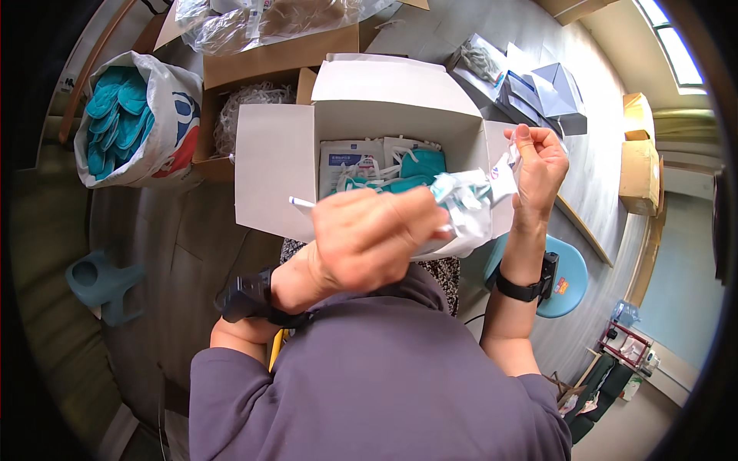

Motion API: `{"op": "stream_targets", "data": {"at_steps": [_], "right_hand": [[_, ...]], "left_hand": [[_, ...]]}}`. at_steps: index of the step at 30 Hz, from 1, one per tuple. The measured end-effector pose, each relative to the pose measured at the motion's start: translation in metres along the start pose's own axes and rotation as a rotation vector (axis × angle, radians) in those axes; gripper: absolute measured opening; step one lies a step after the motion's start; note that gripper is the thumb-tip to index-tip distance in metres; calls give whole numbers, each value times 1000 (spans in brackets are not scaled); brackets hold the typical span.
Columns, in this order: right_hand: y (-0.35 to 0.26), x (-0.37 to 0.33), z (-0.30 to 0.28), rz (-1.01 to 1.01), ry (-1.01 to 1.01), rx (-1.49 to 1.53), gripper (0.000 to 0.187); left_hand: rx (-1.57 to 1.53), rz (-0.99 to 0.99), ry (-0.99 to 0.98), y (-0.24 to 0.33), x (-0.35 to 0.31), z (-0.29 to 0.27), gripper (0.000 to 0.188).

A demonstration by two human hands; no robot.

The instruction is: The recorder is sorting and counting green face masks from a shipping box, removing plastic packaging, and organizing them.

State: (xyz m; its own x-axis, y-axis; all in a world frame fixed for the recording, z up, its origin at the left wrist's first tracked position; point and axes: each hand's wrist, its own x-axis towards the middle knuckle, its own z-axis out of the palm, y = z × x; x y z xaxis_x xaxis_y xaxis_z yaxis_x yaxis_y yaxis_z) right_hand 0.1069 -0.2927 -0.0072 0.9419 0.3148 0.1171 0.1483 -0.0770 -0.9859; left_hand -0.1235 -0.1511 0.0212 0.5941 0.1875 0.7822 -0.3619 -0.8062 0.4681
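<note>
while both hands, left hand (369,238) and right hand (538,165), pinch a crinkly plastic packet (469,207).

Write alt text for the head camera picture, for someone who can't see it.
Seen from above, a person's left hand and right hand hold a crumpled clear plastic packet over an open white carton of teal face masks. A white bag of teal masks stands at the left.

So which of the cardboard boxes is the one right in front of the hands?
The white box, flaps open, holding teal masks and sealed packets. The brown box sits behind it.
</note>
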Motion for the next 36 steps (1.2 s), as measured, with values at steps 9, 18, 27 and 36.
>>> {"op": "stream_targets", "data": {"at_steps": [9, 18, 27, 36], "right_hand": [[-40, -37, 14, -159, -722, -17, 32], [-50, -58, 19, -430, -455, -142, 6], [-13, -31, 39, -81, -230, -97, 32], [5, 23, 4, 131, 42, 65, 29]], "left_hand": [[-3, -120, -59, -13, 0, 23, 18], [-6, -304, -358, -19, 4, 37, 16], [486, 131, -460, -18, 21, 45, 10], [229, 353, -146, 10, 14, 12, 28]]}}
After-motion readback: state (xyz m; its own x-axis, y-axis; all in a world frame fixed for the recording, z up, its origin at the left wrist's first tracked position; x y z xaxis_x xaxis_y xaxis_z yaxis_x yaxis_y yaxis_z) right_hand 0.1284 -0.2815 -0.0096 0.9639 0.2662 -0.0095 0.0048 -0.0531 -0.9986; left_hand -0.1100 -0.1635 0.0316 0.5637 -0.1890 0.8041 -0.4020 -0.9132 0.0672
